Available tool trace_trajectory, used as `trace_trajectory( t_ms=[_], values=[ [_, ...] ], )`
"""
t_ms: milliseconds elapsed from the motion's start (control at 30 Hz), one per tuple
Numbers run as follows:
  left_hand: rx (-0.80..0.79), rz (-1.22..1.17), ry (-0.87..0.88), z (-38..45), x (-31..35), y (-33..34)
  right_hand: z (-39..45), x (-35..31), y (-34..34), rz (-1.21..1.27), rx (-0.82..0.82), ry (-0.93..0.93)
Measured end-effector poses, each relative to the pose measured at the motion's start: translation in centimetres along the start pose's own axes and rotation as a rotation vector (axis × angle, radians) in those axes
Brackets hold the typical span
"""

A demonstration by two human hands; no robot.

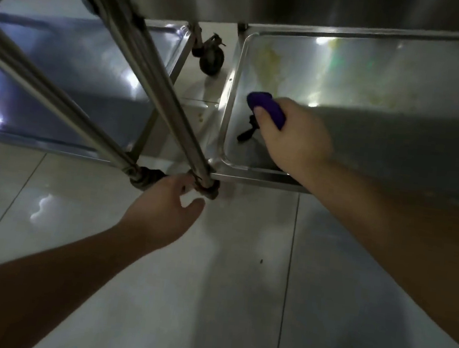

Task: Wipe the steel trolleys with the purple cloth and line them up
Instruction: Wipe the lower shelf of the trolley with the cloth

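Note:
Two steel trolleys stand side by side. The right trolley's bottom shelf (375,84) is a shiny tray with yellowish smears. My right hand (290,135) grips the bunched purple cloth (266,106) and holds it on that shelf near its left front corner. The left trolley's bottom shelf (71,70) lies to the left. My left hand (167,209) reaches to the foot of the right trolley's front leg (159,80), fingers hidden behind the post base, thumb spread. Whether it grips the leg is unclear.
A black castor wheel (211,58) sits on the floor between the two trolleys at the back. A small dark object (247,131) lies on the right shelf beside my right hand. Pale glossy floor tiles (209,286) fill the foreground. An upper steel shelf (299,4) hangs overhead.

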State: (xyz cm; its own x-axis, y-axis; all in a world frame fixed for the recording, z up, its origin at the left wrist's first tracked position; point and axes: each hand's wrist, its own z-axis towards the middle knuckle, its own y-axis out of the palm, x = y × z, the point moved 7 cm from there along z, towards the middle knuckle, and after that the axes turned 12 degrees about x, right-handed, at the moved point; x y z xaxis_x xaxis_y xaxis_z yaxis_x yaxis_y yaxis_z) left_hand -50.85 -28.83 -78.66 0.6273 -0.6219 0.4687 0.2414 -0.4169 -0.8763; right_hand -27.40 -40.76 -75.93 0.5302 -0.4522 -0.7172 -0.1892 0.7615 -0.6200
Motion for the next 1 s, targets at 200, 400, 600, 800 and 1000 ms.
trace_trajectory(
  t_ms=[200, 400, 600, 800, 1000],
  values=[
    [0.209, -0.480, -0.121, 4.1, 1.1, -1.6, 2.6, -2.1, 5.4, 0.010, 0.064, 0.110],
    [0.403, -1.005, -0.107, 7.4, 3.1, -1.9, -1.6, -3.1, 11.1, -0.256, -0.347, -0.190],
    [0.449, -0.996, -0.117, 8.4, 2.6, -1.2, -5.3, 3.1, 3.6, -0.396, -0.347, -0.243],
    [0.493, -1.059, -0.118, 8.3, 2.8, -1.1, -3.9, 17.3, -13.5, -0.703, -0.020, 0.391],
    [0.529, -1.007, -0.068, 8.3, 3.1, -1.5, -3.8, 7.9, -1.9, -0.709, -0.036, 0.236]
  ],
)
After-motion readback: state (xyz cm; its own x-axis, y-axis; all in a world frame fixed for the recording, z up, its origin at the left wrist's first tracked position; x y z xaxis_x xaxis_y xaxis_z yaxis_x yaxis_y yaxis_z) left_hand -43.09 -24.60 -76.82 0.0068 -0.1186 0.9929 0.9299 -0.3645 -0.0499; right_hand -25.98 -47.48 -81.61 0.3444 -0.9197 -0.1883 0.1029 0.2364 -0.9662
